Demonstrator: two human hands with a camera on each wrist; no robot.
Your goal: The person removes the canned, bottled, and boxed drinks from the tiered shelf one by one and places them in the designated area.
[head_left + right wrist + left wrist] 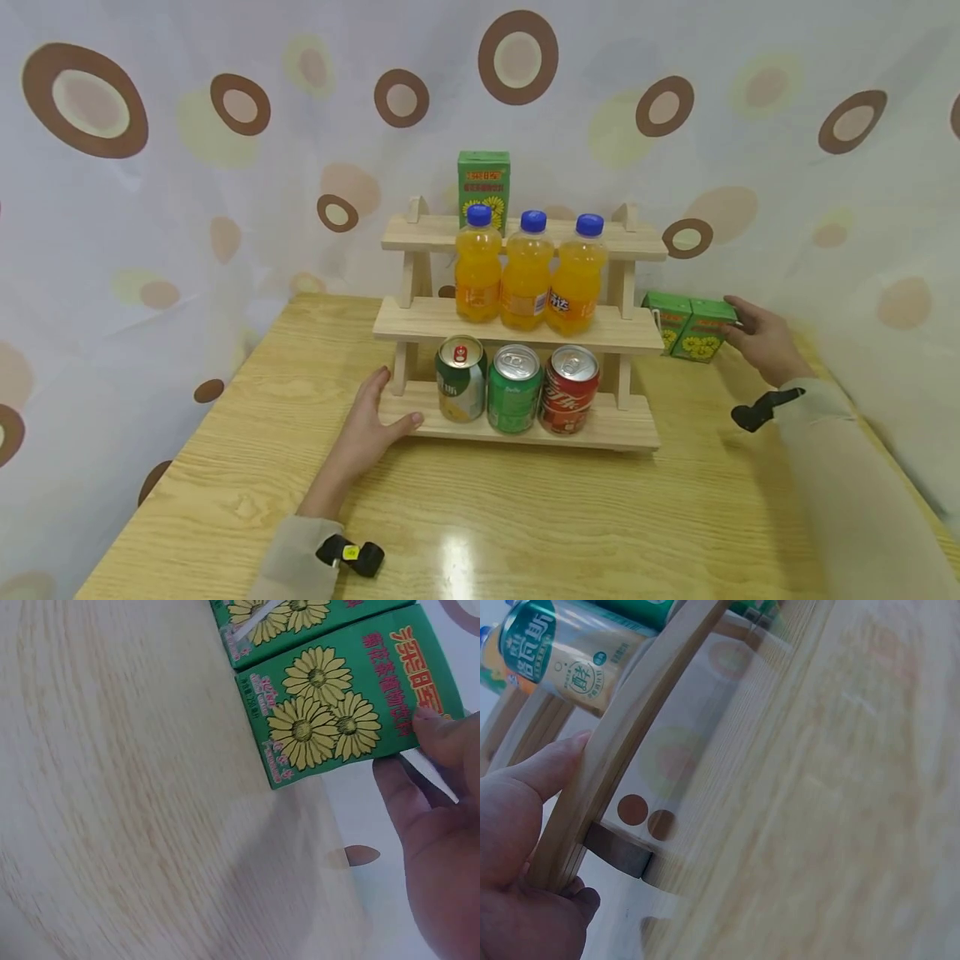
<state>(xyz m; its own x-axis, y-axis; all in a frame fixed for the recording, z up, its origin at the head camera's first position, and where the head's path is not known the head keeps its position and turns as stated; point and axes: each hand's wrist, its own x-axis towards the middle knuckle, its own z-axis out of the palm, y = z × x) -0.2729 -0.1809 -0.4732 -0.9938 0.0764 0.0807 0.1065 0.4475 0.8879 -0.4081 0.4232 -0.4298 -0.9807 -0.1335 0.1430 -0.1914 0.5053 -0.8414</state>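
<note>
My left hand (363, 437) grips the left end of the bottom plank of a wooden three-tier shelf (630, 421); in the left wrist view the thumb lies on top of the plank and fingertips show below. On the table to the right of the shelf, my right hand (768, 337) pinches the upper right part of a green drink carton (322, 712) with yellow flowers. A second green carton (667, 312) stands against its left side, with a white straw on its face. Another such carton (483, 187) stands on the top tier.
Three orange soda bottles (528, 283) with blue caps line the middle tier. Along the bottom tier stand a green-and-gold can (461, 387), a green can (514, 400) and a red can (570, 400). A patterned cloth (247, 183) hangs behind the wooden table (480, 508).
</note>
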